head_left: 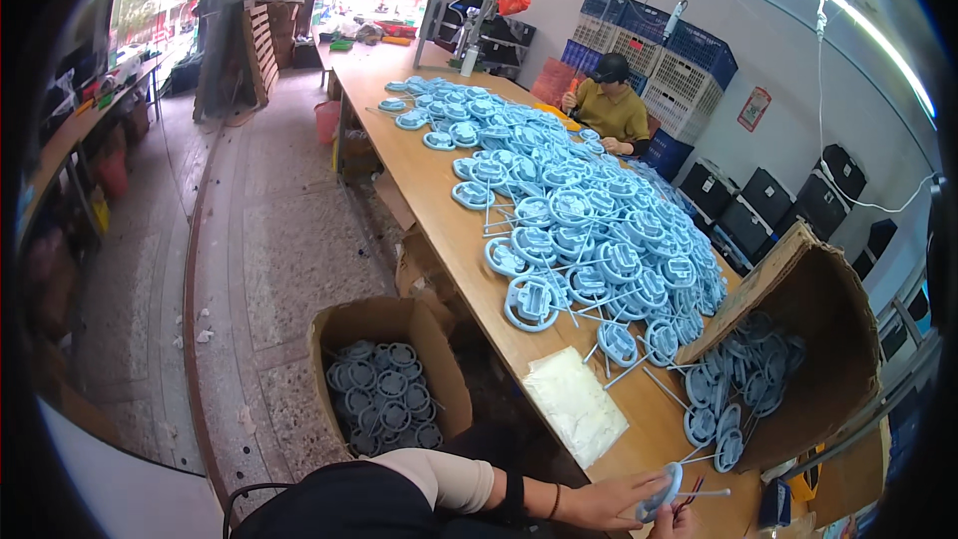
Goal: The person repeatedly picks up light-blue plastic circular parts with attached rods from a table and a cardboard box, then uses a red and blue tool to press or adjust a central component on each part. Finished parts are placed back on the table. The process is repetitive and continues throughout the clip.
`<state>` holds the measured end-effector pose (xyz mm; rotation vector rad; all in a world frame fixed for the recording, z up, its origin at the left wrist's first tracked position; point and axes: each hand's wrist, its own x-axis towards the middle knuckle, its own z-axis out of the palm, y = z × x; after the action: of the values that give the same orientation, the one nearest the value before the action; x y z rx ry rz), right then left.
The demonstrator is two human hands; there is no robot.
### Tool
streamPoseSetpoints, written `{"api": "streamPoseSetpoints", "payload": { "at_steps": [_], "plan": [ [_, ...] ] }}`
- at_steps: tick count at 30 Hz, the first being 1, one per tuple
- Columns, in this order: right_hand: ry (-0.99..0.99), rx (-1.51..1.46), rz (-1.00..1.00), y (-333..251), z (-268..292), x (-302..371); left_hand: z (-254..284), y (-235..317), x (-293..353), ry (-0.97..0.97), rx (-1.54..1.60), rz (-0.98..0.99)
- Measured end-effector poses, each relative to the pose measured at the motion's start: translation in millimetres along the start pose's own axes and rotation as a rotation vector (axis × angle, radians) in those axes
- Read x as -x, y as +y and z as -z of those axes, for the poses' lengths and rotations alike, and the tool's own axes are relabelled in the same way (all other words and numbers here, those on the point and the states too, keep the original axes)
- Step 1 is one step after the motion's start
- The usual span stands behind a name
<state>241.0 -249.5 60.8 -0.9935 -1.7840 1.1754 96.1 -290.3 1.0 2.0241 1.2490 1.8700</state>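
Close to the lower edge, my left hand (611, 502) grips a light blue round plastic part (663, 491) by its rim. A thin straight stem sticks out of this part to the right. My right hand (673, 529) shows only in part at the bottom edge, fingers pinched together against the part. Thin dark and reddish wires (685, 508) show at its fingertips. Ahead of both hands, a large heap of the same light blue round parts (569, 210) with stems covers much of the long wooden table (454, 250). A flat white packet (574, 407) lies on the near left side of the table.
An open cardboard box (828, 339) on its side at the right spills similar parts. Another cardboard box (439, 364) on the floor holds greyish round parts. Across the table sits a co-worker (614, 110) in a dark cap. Stacked crates (689, 70) and black cases (763, 195) line the wall.
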Motion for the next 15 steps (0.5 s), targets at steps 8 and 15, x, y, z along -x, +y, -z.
{"api": "streamPoseSetpoints", "payload": {
  "at_steps": [8, 15],
  "plan": [
    [0.054, -0.237, -0.048, -13, -8, 19, 9, 31, -21, -0.027, 0.037, -0.042],
    [-0.004, -0.191, 0.159, -11, -10, 14, 35, -8, -26, -0.001, 0.174, 0.309]
  ]
}}
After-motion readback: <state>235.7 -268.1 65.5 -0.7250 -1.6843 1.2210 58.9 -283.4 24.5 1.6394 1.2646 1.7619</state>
